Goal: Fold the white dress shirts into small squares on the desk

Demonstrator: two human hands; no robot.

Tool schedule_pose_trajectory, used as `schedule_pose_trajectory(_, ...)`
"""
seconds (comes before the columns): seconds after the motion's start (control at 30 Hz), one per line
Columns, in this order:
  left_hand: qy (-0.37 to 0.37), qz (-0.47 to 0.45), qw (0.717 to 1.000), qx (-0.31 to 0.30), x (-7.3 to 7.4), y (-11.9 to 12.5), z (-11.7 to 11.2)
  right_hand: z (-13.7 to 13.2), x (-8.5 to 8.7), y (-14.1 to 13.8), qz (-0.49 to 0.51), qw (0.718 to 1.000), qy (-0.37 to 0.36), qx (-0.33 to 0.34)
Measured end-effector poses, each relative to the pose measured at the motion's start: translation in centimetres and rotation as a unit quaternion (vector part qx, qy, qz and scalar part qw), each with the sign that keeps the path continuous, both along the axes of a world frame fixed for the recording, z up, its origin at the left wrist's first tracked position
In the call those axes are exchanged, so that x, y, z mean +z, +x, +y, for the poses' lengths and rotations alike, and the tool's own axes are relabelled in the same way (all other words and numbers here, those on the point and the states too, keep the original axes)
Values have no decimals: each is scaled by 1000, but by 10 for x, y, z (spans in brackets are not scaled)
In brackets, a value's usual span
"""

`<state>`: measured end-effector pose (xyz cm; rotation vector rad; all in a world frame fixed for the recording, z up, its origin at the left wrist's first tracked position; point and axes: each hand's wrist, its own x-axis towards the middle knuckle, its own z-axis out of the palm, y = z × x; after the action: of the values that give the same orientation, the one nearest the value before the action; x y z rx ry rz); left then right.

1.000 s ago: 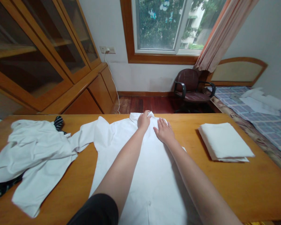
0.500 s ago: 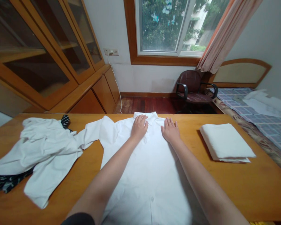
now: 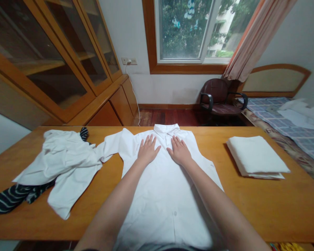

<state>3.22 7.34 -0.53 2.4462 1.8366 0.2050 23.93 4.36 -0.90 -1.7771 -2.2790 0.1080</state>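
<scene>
A white button-up shirt (image 3: 157, 188) lies front side up on the wooden table (image 3: 251, 205), its collar toward the far edge. My left hand (image 3: 147, 150) rests flat on the left chest part, fingers spread. Flat on the cloth just right of the button line is my right hand (image 3: 180, 150), its fingers stretched out. Neither hand grips anything. The shirt's left-side sleeve reaches out toward a heap of white clothing (image 3: 65, 164); no sleeve shows stretched out on the right. My forearms cover parts of the shirt's body.
A folded white cloth (image 3: 258, 155) lies on the table's right side. Black striped fabric (image 3: 13, 198) sticks out from under the white heap. Beyond the table stand a glass-door cabinet (image 3: 94, 78), an office chair (image 3: 217, 97) and a bed (image 3: 267, 108).
Both hands have slid down from the collar area onto the chest, the left one outward and the right one inward. The view has shifted slightly.
</scene>
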Motion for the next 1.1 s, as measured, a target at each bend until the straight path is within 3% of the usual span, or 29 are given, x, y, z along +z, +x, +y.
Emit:
schedule_pose_trajectory(0.27, -8, 15, 999, 44, 4, -8, 8, 15, 3, 54, -36, 997, -12, -66)
schedule_pose_trajectory(0.4, 9, 11, 1000, -12, 12, 10, -5, 12, 8, 48, -43, 996, 13, -75)
schedule_pose_trajectory(0.5, 6, -6, 997, -71, 13, 28, -19, 1, 10, 33, -35, 997, 48, -40)
schedule_pose_trajectory(0.67, 18, -26, 997, -66, 4, 38, -30, -20, 3, 24, -13, 1000, 25, 13)
schedule_pose_trajectory(0.8, 8, -24, 999, -48, 1, 33, -24, -23, -2, 54, -25, 999, 2, -20)
schedule_pose_trajectory(0.97, 6, -20, 999, -44, 1, 30, -19, -18, 4, 106, -51, 996, -25, -68)
schedule_pose_trajectory(1.1, -1, -18, 999, -34, 1, 31, -15, -17, 14, 114, -68, 992, -16, -101)
